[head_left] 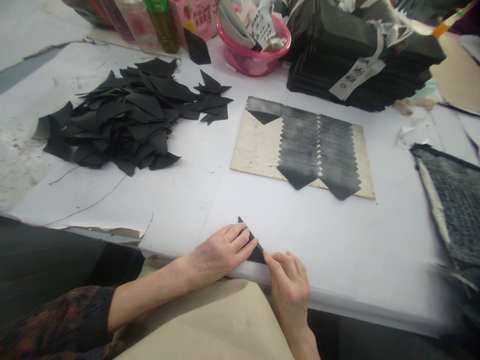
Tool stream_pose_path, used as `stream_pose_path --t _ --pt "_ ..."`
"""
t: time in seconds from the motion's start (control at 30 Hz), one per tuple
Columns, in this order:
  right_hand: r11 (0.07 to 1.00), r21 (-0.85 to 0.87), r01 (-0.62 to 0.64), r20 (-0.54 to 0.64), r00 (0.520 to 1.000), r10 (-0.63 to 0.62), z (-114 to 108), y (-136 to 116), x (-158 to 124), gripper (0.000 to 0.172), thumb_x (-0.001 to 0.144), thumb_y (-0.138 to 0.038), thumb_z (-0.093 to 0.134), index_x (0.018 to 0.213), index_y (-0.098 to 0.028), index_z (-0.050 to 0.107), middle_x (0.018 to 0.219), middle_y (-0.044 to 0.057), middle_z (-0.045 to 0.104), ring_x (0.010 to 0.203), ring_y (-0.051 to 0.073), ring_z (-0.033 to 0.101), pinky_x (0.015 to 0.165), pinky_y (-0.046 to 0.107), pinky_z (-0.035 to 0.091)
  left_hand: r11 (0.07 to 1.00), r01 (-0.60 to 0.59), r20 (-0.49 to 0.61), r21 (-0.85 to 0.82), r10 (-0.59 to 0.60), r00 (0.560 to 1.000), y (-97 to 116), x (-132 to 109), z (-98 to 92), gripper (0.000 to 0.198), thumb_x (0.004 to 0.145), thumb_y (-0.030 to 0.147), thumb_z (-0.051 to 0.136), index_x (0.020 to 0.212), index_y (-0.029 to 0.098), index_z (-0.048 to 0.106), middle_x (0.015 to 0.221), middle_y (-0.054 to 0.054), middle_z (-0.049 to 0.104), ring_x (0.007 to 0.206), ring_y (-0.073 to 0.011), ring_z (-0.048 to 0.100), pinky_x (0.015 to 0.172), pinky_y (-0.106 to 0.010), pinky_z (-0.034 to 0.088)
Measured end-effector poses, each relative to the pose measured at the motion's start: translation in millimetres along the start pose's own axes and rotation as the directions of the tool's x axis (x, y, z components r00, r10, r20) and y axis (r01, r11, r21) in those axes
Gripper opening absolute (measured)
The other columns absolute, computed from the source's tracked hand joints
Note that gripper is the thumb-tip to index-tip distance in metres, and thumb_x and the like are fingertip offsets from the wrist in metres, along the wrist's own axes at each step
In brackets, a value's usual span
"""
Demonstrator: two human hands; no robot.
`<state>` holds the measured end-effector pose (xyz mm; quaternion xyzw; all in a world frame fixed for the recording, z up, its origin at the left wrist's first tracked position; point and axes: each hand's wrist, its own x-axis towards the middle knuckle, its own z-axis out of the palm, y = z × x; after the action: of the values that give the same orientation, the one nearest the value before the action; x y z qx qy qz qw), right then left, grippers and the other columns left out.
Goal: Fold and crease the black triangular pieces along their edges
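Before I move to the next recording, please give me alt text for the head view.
A person's left hand and right hand touch a small black piece at the near edge of a white table. Beyond are a loose heap of black pieces, a pale board bearing rows of overlapping ones, and a pink basket.

Holding a black piece down at the bench edge with the left hand, touching its lower end with the right hand, lower centre of the frame. Facing a loose black heap at upper left, 3 columns of overlapping pieces on a pale board right of centre, and a pink basin at top centre.
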<state>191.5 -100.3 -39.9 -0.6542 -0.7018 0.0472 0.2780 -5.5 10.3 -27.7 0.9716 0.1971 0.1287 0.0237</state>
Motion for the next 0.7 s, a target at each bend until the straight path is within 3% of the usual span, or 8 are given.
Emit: stream_pose_path --t 0.2,0.37,0.7 --pt "0.999 -0.048 0.017 0.0 1.0 -0.017 -1.2 -2.7 1.2 0.03 0.094 -0.005 0.049 0.109 -0.02 0.069 0.092 0.006 0.064 0.09 0.02 0.057 0.096 0.045 0.048 1.0 -0.017 -0.012 0.004 0.017 1.0 1.3 3.0 -0.4 0.03 0.095 0.012 0.051 0.125 0.006 0.054 0.123 -0.018 0.057 0.122 -0.0307 0.052 0.103 -0.044 0.047" --pt "0.998 -0.065 -0.004 0.02 1.0 0.006 -0.7 -5.0 0.8 0.03 0.094 -0.005 0.049 0.11 -0.021 0.069 0.093 0.006 0.064 0.09 0.021 0.057 0.097 0.046 0.047 0.993 -0.106 -0.027 -0.053 0.105 0.994 3.3 11.3 -0.5 0.02 0.095 0.007 0.049 0.111 0.002 0.059 0.115 -0.017 0.06 0.115 -0.0261 0.056 0.102 -0.039 0.048" --pt "0.999 0.04 -0.007 -0.008 1.0 0.008 -6.7 0.5 -4.5 0.03 0.091 -0.004 0.054 0.112 -0.021 0.067 0.094 0.005 0.064 0.091 0.018 0.058 0.099 0.044 0.048 0.996 -0.087 0.004 0.023 0.087 0.996 12.8 6.1 -1.4 0.032 0.094 0.011 0.049 0.125 0.003 0.055 0.119 -0.017 0.059 0.119 -0.0305 0.053 0.099 -0.04 0.049"
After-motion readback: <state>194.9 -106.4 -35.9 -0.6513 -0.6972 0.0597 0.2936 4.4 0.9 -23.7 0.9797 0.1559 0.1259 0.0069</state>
